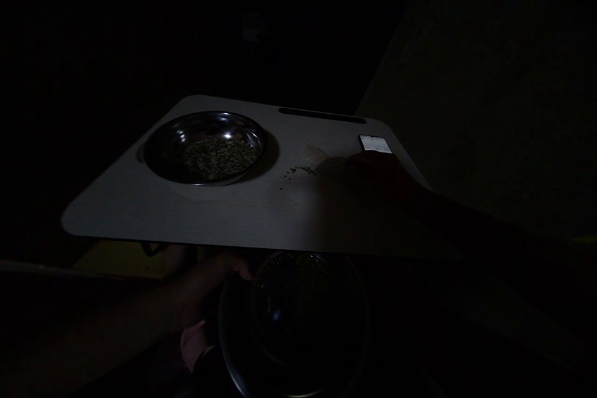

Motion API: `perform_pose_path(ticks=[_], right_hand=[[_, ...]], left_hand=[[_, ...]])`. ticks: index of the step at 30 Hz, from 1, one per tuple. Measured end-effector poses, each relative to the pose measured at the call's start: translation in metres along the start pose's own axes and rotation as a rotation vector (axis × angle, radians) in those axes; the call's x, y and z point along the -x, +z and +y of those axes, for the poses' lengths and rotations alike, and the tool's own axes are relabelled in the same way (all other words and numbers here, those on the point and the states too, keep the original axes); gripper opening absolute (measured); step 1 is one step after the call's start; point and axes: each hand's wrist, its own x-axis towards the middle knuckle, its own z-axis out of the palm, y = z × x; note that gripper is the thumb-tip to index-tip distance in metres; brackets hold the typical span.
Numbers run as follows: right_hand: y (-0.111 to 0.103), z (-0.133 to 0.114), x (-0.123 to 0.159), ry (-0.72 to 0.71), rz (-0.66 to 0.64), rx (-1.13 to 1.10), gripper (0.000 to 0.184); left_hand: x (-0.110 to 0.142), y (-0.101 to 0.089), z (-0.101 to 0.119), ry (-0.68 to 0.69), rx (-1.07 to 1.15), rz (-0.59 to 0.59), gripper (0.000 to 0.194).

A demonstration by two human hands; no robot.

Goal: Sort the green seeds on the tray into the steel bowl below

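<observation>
The scene is very dark. Below the table's front edge, my left hand (236, 264) is closed at the rim of a metal bowl (229, 351), which holds some small greenish grains (312, 280). Over the right part of the white table, my right hand (373, 166) is a dark, smeared shape, its fingers hard to make out. Just left of it lie a few loose dark seeds (303, 170) and a pale tan patch (315, 152). A second, wide steel bowl (208, 181) stands on the table's left side with a layer of pale and dark seeds (219, 157) inside.
A phone with a lit screen (374, 143) lies just beyond my right hand. The white table (196, 214) has rounded corners and a dark slot (321, 115) along its far edge. A pinkish cloth-like piece (194, 345) shows below my left wrist. A wall (489, 74) rises at the right.
</observation>
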Motion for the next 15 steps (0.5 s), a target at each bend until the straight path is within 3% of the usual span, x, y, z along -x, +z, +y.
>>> perform_pose_path(ticks=[3, 6, 8, 12, 15], right_hand=[[0.000, 0.001, 0.003, 0.017, 0.002, -0.010, 0.026], [-0.002, -0.001, 0.007, 0.025, 0.006, -0.024, 0.026], [-0.004, -0.006, 0.008, 0.022, 0.005, -0.035, 0.026], [-0.006, -0.021, 0.010, 0.016, 0.003, -0.063, 0.026], [-0.005, -0.033, 0.012, 0.005, -0.022, -0.087, 0.026]], left_hand=[[0.002, -0.001, 0.001, -0.030, -0.027, -0.041, 0.006], [-0.001, -0.002, 0.001, 0.038, -0.061, -0.047, 0.009], [-0.010, -0.004, -0.001, 0.092, -0.108, -0.037, 0.010], [-0.036, -0.007, -0.006, 0.033, -0.170, 0.050, 0.014], [-0.043, -0.008, -0.007, 0.053, -0.166, 0.064, 0.018]])
